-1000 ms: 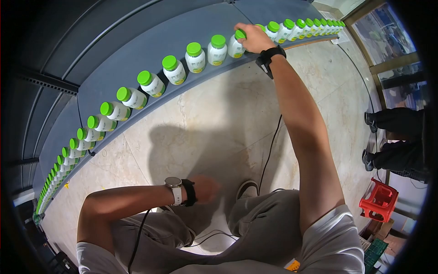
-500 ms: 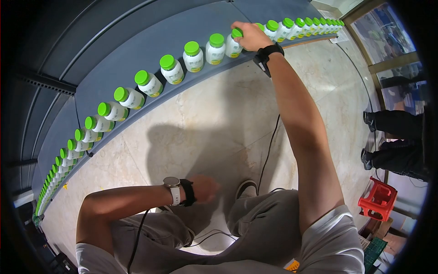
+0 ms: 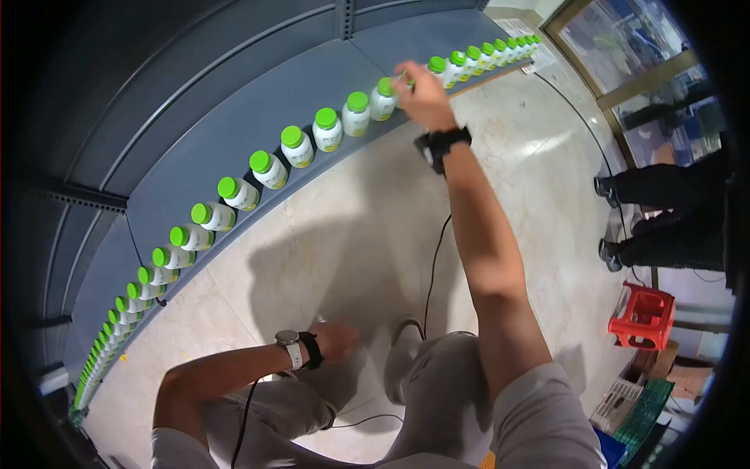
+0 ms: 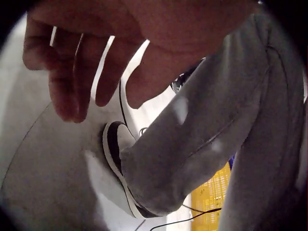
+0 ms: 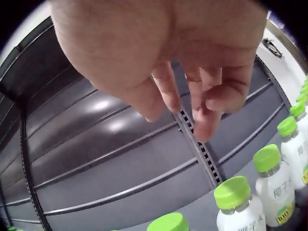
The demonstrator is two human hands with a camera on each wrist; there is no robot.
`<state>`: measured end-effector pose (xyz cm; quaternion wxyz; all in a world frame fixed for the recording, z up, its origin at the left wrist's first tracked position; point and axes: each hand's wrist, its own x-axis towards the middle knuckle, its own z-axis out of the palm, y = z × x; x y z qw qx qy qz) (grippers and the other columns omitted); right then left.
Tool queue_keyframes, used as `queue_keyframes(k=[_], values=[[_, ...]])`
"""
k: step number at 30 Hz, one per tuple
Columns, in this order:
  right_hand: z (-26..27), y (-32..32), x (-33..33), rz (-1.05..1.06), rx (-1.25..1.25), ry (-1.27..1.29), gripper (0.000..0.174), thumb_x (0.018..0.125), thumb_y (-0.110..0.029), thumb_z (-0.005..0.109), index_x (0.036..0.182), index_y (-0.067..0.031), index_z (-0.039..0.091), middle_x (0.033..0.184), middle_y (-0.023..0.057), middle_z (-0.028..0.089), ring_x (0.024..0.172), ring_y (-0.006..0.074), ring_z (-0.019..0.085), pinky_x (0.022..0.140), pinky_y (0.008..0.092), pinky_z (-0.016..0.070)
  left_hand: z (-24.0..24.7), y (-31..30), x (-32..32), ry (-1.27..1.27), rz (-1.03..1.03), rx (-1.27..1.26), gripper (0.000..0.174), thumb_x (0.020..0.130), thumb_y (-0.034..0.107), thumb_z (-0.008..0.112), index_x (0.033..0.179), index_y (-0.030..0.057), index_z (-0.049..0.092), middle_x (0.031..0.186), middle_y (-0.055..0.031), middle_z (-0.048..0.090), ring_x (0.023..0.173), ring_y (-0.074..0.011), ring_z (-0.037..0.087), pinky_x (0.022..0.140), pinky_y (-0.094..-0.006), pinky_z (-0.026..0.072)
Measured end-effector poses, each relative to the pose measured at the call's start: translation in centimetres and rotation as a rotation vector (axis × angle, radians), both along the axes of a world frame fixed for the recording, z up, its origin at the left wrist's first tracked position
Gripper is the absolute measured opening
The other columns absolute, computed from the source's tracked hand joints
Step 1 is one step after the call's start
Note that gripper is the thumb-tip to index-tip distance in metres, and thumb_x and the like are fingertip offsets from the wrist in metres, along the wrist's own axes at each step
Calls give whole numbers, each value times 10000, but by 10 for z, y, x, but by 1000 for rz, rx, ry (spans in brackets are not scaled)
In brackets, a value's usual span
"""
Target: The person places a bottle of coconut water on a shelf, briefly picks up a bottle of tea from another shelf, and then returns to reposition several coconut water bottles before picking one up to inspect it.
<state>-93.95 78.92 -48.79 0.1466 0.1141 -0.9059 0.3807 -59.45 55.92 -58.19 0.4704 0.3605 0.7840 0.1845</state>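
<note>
White bottles with green caps (image 3: 327, 130) stand upright in a long curved row along the front edge of the grey shelf (image 3: 258, 102). My right hand (image 3: 424, 97) is over the row, beside a bottle (image 3: 383, 100) and hiding part of another behind it. In the right wrist view the right hand (image 5: 168, 57) has its fingers loosely bent with nothing between them, above several bottles (image 5: 239, 207). My left hand (image 3: 339, 341) hangs low over the floor near my legs. The left wrist view shows the left hand (image 4: 106, 53) empty, fingers relaxed and pointing down.
Another person's dark-clothed legs (image 3: 672, 186) are at the right. A red plastic stool (image 3: 642, 316) stands below them, with a green crate (image 3: 644, 410) nearby. A black cable (image 3: 434, 273) crosses the pale floor (image 3: 328, 227). Glass doors (image 3: 625, 47) are at the upper right.
My right hand has let go of the green-capped bottle it was gripping and lifted off it. The head view has shifted, so the row sits lower at the left. The left hand still hangs.
</note>
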Motion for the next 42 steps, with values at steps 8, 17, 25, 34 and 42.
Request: queue_keyframes(k=[8,17,25,34,42], values=[[31,68,192,99,131,-478,222,807,-135,582,1001,-27,583,983,159,590,939,331,556,799,405,456,163,6,41,-38,224,11,279,808,276,578,973,53,610,846,-149,624,816,-327,609,692,-424,484],[186,124,421,-118,24,-876,270,807,-236,608,978,-28,590,891,171,612,833,328,584,735,406,470,344,-30,88,-93,507,-187,159,805,237,577,833,87,623,726,-123,646,702,-297,638,640,-384,505],[347,147,565,-26,-43,-1151,269,807,-337,609,954,-111,610,923,154,651,894,337,608,789,408,489,491,-39,112,-95,643,-286,207,781,278,581,815,91,664,752,-78,677,692,-215,655,663,-310,522],[330,148,484,197,107,-1045,293,797,-330,595,934,-74,631,771,102,667,640,174,658,548,295,510,511,-24,111,127,974,-128,235,767,307,553,812,113,679,814,-94,680,775,-247,653,705,-345,514],[323,97,377,647,256,-888,285,809,-302,595,954,-59,629,764,66,657,642,148,643,521,269,500,513,-96,215,206,1281,-321,263,744,314,555,853,108,678,853,-145,664,830,-347,630,733,-426,508]])
